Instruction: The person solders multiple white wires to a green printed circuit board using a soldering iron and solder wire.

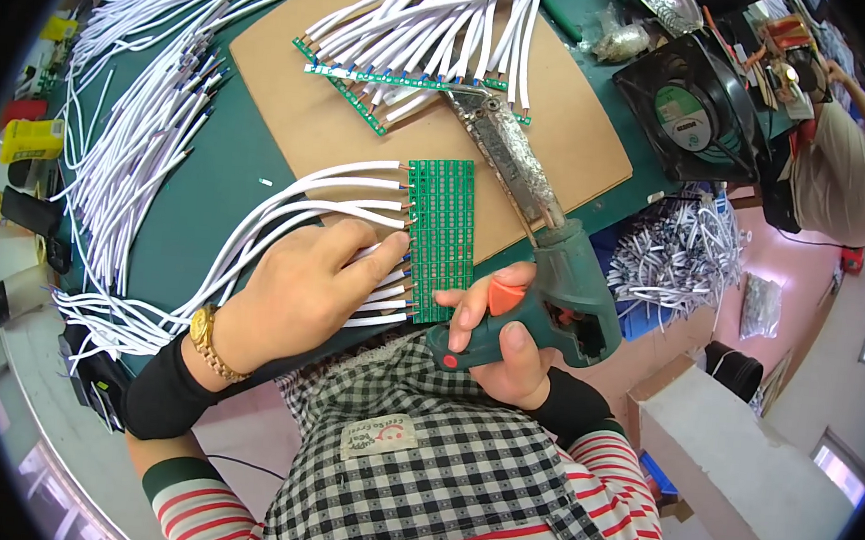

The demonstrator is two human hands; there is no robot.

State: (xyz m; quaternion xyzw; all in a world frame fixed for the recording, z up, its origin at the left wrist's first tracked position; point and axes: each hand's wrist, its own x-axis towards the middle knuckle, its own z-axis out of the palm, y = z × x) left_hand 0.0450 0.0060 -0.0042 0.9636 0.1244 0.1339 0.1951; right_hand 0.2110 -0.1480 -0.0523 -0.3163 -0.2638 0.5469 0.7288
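My right hand (507,351) is wrapped round the grip of a green soldering gun (577,285) with an orange trigger. Its long metal barrel points up and away, with the tip by a far strip of boards. Just left of the gun lies a green circuit board panel (440,235), on the cardboard's near edge. White wires (359,170) run to the panel's left side in a row. With thumb and finger together, my left hand (317,272) pinches one white wire at that edge; the wire's end is partly hidden by the fingers.
Wired board strips (381,78) lie farther up on the brown cardboard (291,69). Bundles of loose white wires (128,178) cover the green table's left side. A black fan (689,112) stands at the right, above a heap of wired pieces (679,252). Another person sits at far right.
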